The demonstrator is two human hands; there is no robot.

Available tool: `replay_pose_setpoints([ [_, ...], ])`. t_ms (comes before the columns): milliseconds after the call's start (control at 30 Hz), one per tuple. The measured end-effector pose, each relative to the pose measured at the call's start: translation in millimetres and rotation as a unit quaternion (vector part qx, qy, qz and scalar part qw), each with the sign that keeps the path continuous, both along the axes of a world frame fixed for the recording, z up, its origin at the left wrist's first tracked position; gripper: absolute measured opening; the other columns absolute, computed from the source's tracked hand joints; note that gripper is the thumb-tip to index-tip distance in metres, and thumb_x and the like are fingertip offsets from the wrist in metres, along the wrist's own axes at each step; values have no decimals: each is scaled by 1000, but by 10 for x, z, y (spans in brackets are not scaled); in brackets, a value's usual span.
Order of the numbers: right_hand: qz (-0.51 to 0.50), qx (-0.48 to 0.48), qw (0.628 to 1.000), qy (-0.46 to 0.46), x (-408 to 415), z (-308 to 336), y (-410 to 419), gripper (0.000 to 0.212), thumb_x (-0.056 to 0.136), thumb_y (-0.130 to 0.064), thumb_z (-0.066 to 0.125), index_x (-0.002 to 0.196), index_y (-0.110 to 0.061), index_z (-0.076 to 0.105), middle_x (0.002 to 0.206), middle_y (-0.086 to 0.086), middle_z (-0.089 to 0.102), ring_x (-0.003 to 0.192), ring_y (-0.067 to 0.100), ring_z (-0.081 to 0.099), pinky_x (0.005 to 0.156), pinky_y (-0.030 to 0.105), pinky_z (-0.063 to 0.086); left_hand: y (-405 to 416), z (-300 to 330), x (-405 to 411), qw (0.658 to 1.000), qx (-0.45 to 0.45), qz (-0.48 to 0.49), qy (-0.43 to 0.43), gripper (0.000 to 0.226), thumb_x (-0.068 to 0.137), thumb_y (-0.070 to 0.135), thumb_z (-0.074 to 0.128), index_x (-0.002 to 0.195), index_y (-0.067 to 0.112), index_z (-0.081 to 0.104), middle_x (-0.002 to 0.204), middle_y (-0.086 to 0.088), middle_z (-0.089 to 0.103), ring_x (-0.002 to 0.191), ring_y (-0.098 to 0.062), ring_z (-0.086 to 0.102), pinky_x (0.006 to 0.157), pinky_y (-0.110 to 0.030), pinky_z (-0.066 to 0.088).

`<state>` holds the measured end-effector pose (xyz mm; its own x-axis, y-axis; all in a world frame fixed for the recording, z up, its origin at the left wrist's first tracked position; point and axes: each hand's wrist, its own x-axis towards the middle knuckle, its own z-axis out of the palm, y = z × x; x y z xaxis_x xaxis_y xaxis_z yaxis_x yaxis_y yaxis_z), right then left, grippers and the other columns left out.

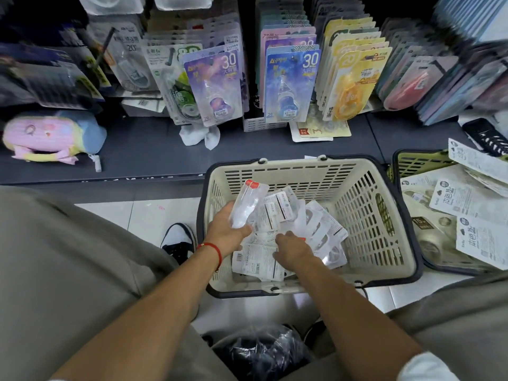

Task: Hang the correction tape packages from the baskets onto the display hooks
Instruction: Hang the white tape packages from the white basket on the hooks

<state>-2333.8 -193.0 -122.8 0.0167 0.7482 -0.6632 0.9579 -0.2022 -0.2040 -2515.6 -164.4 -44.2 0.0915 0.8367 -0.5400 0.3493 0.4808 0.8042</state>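
Two hands are down inside the cream basket, and the job here, as I judge it, is gathering a small stack before going up to the hooks. The right hand lies nearest, fingers curled down into the loose pile of packages at the near-left of the basket floor — whether it has one pinched or is only sorting I cannot tell. Just left of it and a little farther, the left hand grips a clear blister package with a red top, lifted above the pile and tilted away. To do this well, it would help to square the packs so their hang holes line up at the far end, all faces one way, and to take only as many as one hand holds flat — the slippery blisters look apt to fan out. More packages lie heaped in the green basket to the right. Beyond the dark shelf, the display hooks at far left stand partly bare; the rows to their right already hang full.
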Motion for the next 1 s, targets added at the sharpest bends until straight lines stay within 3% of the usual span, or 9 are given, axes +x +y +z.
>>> replay_pose_setpoints([
  [133,1,12,999,43,-21,-43,9,39,99,-18,67,135,-7,56,136,14,53,124,32,58,103,38,49,7,-4,-5,1000,-7,16,-19,62,93,4,73,142,36,52,131,-4,66,115,-30,67,89,-53,63],
  [200,-68,-6,989,135,50,1,22,15,97,-13,70,111,-12,65,115,9,63,101,24,64,87,34,52,15,1,-19,1000,6,7,-19,62,92,3,74,139,39,54,128,-4,66,115,-28,67,91,-53,63],
  [267,-188,-40,949,250,139,122,63,12,97,-7,69,93,-16,61,93,8,65,77,20,64,65,30,54,22,-15,-37,999,34,-4,-19,67,88,0,78,141,36,57,127,1,66,117,-25,65,92,-46,63],
  [400,-340,-44,854,392,407,504,198,14,100,-1,64,113,-6,63,91,17,72,65,25,74,58,32,60,12,-38,-40,995,78,-49,-30,70,84,0,85,142,31,63,132,7,67,119,-13,63,81,-12,56],
  [567,-422,-47,726,542,724,846,309,16,96,-4,71,111,2,73,109,23,78,83,28,79,69,27,63,-11,-66,32,986,85,-140,-8,74,86,7,84,148,38,58,147,10,60,137,-15,53,118,-36,43],
  [800,-507,-80,624,589,628,764,275,21,96,-19,74,106,0,71,95,18,78,69,16,74,56,20,58,-13,-93,73,974,124,-184,42,92,77,18,94,149,49,46,137,13,62,124,-14,58,99,-26,50],
  [867,-493,-89,632,591,558,675,286,44,100,-41,69,117,-1,71,105,21,79,79,24,79,63,28,63,-15,-120,72,986,94,-133,19,86,80,11,89,146,47,48,124,10,65,111,-22,67,85,-31,62],
  [900,-481,-77,668,563,540,607,296,51,102,-49,64,122,-3,70,106,21,79,85,28,80,70,34,64,-17,-119,65,993,52,-103,-13,83,80,8,89,143,45,49,123,7,65,108,-23,68,80,-38,66],
  [1000,-298,78,918,250,585,328,254,34,103,-33,67,130,-13,67,113,12,78,97,30,78,91,43,62,-32,-132,12,996,-44,-28,-66,75,78,5,91,136,37,56,124,-1,70,108,-30,72,78,-55,66],
])
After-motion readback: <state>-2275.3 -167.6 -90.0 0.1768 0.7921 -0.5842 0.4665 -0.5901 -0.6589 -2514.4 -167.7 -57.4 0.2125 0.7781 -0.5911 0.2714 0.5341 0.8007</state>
